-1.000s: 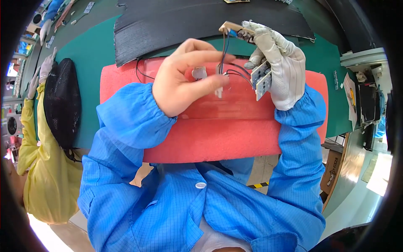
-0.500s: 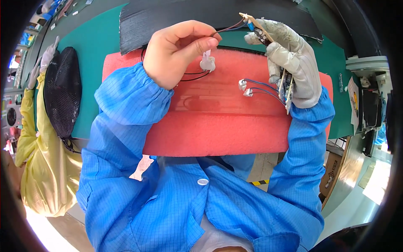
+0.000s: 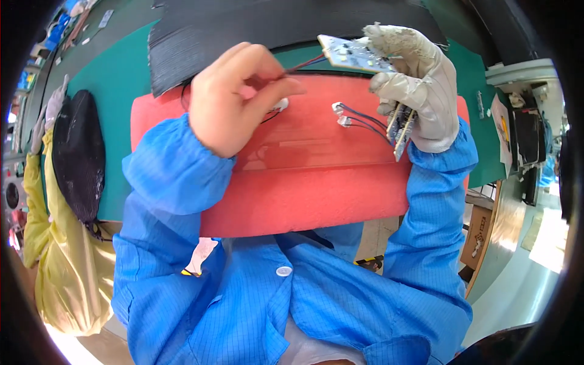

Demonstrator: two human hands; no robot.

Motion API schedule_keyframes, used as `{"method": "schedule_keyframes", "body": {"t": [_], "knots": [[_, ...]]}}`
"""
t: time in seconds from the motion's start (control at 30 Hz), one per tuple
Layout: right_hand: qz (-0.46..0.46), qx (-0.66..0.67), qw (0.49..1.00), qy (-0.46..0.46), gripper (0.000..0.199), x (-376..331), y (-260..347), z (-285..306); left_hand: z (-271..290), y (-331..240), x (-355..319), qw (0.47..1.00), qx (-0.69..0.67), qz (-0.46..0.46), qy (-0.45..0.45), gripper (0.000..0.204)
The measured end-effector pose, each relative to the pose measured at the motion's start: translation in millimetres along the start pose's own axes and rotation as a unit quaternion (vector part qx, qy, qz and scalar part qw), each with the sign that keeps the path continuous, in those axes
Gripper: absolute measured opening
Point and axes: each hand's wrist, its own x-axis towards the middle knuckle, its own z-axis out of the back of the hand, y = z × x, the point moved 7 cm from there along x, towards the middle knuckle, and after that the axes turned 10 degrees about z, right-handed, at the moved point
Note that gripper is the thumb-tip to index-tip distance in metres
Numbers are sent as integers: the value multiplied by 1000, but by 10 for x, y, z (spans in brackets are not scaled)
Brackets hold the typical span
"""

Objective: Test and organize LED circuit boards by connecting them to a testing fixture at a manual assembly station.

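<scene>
My bare left hand (image 3: 228, 97) is blurred by motion, its thumb and forefinger pinched round thin red and blue wires (image 3: 309, 62). These run to the end of a white circuit board (image 3: 353, 55) dotted with small parts. My right hand (image 3: 420, 82), in a worn white glove, grips that board between thumb and fingers. Against its palm sit more circuit boards (image 3: 399, 131), stacked on edge, with dark wires ending in white connectors (image 3: 339, 109). Beside my left hand, a white plug-like piece (image 3: 280, 106) with black wires is partly hidden behind the fingers.
Below both hands lies a pink foam block (image 3: 304, 201) on a green mat (image 3: 125, 134). A black sheet (image 3: 243, 30) spans the far side. At left, a person in yellow sleeves (image 3: 73, 261) works near a black mesh bag (image 3: 79, 155). A cardboard box (image 3: 476, 237) stands lower right.
My left hand has moved left and slightly down, still on the wires. My right hand has turned the board from edge-on to show its white face. The whole view has shifted a little.
</scene>
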Motion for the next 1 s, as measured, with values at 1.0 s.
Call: {"method": "schedule_keyframes", "body": {"t": [1.0], "knots": [[2,8,997,82,40,-12,-513,62,-13,14,-4,999,41,3,28,13]]}}
